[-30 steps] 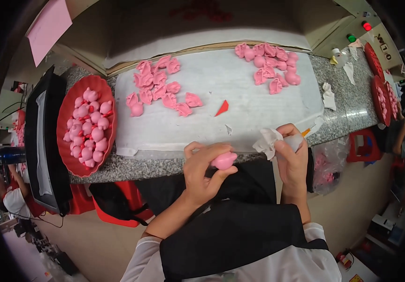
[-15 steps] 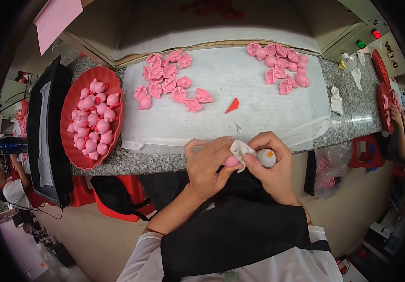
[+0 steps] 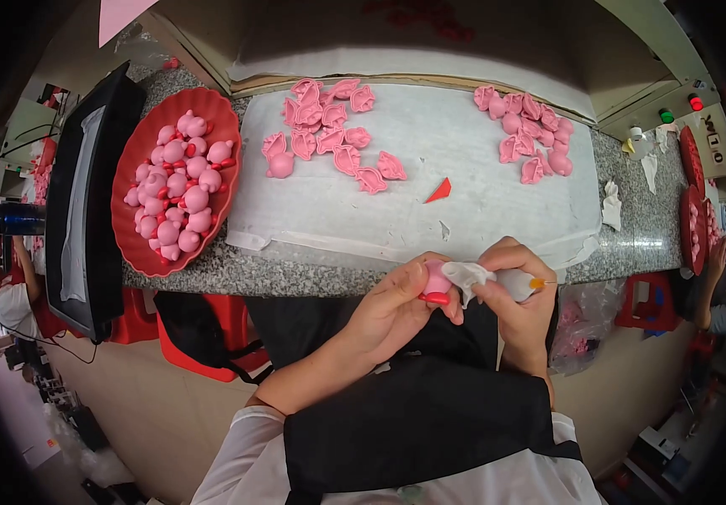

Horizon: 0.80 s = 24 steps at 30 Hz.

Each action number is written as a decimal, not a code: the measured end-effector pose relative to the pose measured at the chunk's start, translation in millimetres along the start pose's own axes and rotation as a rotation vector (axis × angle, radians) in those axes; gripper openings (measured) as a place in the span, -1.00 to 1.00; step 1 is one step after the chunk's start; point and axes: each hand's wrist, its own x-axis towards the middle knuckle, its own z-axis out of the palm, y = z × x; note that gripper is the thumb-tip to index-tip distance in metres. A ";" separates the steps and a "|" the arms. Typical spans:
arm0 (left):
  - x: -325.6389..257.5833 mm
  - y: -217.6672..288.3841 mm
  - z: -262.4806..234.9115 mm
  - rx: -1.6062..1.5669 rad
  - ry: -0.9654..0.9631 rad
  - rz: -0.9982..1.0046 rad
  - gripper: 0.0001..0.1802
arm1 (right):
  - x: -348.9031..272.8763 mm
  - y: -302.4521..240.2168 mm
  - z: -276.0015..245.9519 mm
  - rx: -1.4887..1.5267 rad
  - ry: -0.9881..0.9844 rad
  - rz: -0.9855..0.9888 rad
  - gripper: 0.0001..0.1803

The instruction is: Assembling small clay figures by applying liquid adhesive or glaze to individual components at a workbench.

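Observation:
My left hand (image 3: 392,305) grips a small pink toy figure (image 3: 437,281) with a red base, just below the counter's front edge. My right hand (image 3: 521,295) holds a small bottle with an orange tip (image 3: 524,284) and presses a scrap of white cloth (image 3: 469,274) against the figure. Both hands meet in front of my black apron. On the white sheet (image 3: 481,210) lie two groups of pink pieces, one at the left (image 3: 329,143) and one at the right (image 3: 527,135), plus a single red piece (image 3: 439,191).
A red oval tray (image 3: 131,244) heaped with pink figures sits at the left on the granite counter (image 3: 640,227). A black flat tray (image 3: 85,202) lies beyond it. Other red trays (image 3: 689,210) stand at the right, near another person's arm (image 3: 716,286). Red stools are under the counter.
My right hand, first apart at the counter edge with the bottle and cloth, has come in against my left hand. The cloth now presses on the pink figure.

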 end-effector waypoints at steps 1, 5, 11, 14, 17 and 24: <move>-0.7 -0.8 0.5 -0.003 0.002 0.001 -0.59 | 1.0 -1.6 3.9 0.013 -0.031 0.002 -0.85; -3.0 0.4 1.7 0.066 0.085 0.019 -0.61 | 6.4 -6.2 7.1 -0.283 -0.186 -0.128 -0.80; -0.2 1.6 1.7 0.097 0.139 0.009 -0.61 | -1.4 1.7 10.3 -0.468 0.108 -0.247 -0.81; -1.1 0.4 -1.9 -0.009 0.071 -0.044 -0.57 | 6.6 -1.3 -9.9 -0.506 0.196 -0.207 -0.78; -1.5 -2.2 -0.2 -0.114 0.102 -0.090 -0.54 | 16.4 -5.0 -12.8 -0.723 0.274 -0.224 -0.75; -3.1 -7.7 2.9 -0.318 0.040 -0.114 -0.58 | 5.0 4.5 0.0 0.037 -0.085 0.139 -0.78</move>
